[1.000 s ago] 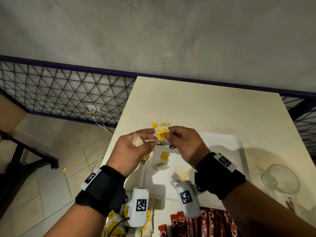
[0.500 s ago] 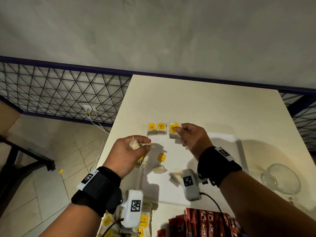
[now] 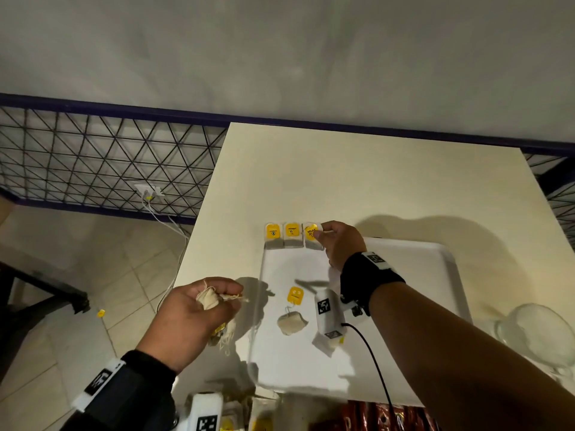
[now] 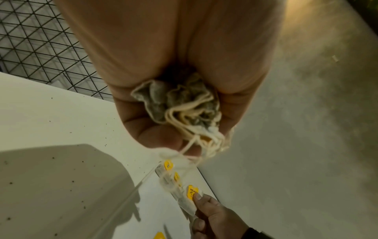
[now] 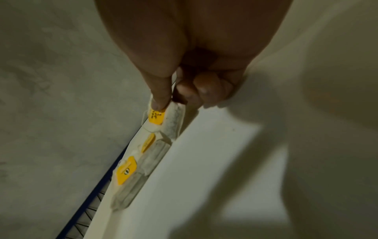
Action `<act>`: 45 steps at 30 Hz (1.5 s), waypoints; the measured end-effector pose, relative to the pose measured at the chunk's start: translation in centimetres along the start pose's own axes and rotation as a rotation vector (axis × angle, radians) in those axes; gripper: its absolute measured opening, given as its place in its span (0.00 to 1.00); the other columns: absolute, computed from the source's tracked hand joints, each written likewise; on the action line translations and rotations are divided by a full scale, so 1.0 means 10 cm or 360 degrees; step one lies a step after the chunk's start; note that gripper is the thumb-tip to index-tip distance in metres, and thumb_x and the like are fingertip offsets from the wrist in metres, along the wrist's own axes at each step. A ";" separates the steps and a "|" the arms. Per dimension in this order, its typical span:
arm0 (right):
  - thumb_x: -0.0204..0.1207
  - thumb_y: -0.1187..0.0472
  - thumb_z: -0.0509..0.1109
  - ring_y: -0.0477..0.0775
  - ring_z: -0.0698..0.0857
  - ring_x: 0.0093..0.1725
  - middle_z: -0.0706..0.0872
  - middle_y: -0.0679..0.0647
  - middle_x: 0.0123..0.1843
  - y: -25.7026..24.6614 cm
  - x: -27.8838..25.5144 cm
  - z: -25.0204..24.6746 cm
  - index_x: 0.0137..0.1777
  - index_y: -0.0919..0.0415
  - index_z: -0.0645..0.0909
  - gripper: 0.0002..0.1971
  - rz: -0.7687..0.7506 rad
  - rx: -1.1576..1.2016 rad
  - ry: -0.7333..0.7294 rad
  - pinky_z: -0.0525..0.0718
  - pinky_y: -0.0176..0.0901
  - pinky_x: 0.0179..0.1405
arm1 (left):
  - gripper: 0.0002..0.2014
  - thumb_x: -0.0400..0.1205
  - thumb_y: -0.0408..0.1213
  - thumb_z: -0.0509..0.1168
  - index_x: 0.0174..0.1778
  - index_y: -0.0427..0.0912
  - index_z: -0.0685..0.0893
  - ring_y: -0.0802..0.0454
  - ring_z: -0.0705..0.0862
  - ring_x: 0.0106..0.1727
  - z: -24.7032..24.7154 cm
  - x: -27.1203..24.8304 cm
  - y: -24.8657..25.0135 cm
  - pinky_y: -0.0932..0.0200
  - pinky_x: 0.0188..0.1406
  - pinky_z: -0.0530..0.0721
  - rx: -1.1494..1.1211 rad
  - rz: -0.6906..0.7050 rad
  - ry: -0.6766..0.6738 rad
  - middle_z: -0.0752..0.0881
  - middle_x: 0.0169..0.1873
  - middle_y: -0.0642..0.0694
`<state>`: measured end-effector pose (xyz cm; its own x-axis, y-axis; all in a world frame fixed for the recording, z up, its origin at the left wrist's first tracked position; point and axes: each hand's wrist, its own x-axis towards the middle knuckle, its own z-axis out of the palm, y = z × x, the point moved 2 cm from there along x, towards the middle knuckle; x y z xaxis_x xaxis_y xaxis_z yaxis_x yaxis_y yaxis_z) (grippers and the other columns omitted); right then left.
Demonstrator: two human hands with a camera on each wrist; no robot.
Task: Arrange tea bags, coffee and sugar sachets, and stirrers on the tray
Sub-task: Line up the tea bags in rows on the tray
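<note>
A white tray (image 3: 404,306) lies on the cream table. Three tea bags with yellow tags lean in a row on its far rim; the left one (image 3: 273,235) and middle one (image 3: 292,234) stand free. My right hand (image 3: 319,234) pinches the third tea bag (image 3: 311,239) at its top, thumb on the tag (image 5: 156,116). Left of the tray my left hand (image 3: 217,298) grips a crumpled bunch of tea bags (image 4: 180,105) with their strings. A loose tea bag (image 3: 291,323) and its tag (image 3: 295,295) lie on the tray.
A clear glass (image 3: 529,334) stands right of the tray. Red sachets (image 3: 389,418) and more tea bags (image 3: 258,418) lie at the table's near edge. A wire-mesh fence (image 3: 93,157) and tiled floor are to the left; another tea bag (image 3: 325,345) lies under my right wrist.
My right hand took one tea bag away from the left hand and carried it to the tray's far rim, beside the two others. The left hand sank and drew left.
</note>
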<state>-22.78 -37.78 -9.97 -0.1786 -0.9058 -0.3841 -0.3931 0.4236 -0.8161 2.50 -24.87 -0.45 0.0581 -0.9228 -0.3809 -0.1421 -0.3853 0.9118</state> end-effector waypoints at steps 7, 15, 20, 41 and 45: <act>0.77 0.48 0.70 0.56 0.84 0.56 0.88 0.53 0.53 -0.10 0.00 -0.02 0.58 0.54 0.85 0.14 0.0024 -0.0350 0.0090 0.71 0.35 0.49 | 0.11 0.74 0.22 0.73 0.40 0.45 0.92 0.45 0.78 0.30 -0.03 0.04 -0.03 0.64 0.24 0.74 -0.0042 -0.0033 -0.0040 0.88 0.36 0.35; 0.79 0.49 0.69 0.54 0.84 0.61 0.89 0.52 0.58 -0.13 -0.03 0.03 0.61 0.54 0.85 0.15 -0.0013 -0.0454 0.0183 0.70 0.32 0.52 | 0.12 0.75 0.23 0.73 0.41 0.47 0.92 0.42 0.79 0.33 -0.03 0.03 -0.03 0.60 0.29 0.76 -0.0009 -0.0022 -0.0082 0.87 0.43 0.33; 0.78 0.50 0.71 0.54 0.85 0.59 0.89 0.52 0.55 -0.16 -0.01 0.01 0.60 0.54 0.84 0.14 -0.0014 -0.0505 0.0196 0.70 0.32 0.48 | 0.13 0.75 0.23 0.72 0.40 0.48 0.92 0.40 0.79 0.33 -0.03 0.00 -0.03 0.56 0.32 0.76 -0.0015 -0.0025 -0.0092 0.87 0.42 0.31; 0.69 0.67 0.71 0.60 0.81 0.58 0.80 0.59 0.57 -0.04 -1.10 -0.03 0.67 0.61 0.79 0.24 -0.0875 -0.1151 -0.1031 0.79 0.52 0.60 | 0.11 0.73 0.25 0.72 0.36 0.48 0.90 0.60 0.81 0.27 0.32 -0.23 -0.30 0.64 0.33 0.79 0.0586 -0.0164 -0.0267 0.90 0.33 0.52; 0.76 0.66 0.65 0.56 0.76 0.68 0.75 0.54 0.66 -0.06 -0.87 0.05 0.74 0.50 0.73 0.26 -0.0696 -0.1261 -0.0852 0.71 0.45 0.70 | 0.09 0.75 0.25 0.71 0.42 0.45 0.90 0.58 0.79 0.24 0.26 -0.26 -0.28 0.67 0.27 0.78 0.0631 -0.0161 -0.0247 0.90 0.34 0.46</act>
<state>-20.55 -30.12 -6.31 0.4672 -0.7764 -0.4230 -0.8395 -0.2394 -0.4879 0.19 -21.42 -2.44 -0.0537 -0.8575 -0.5117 -0.5134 -0.4158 0.7507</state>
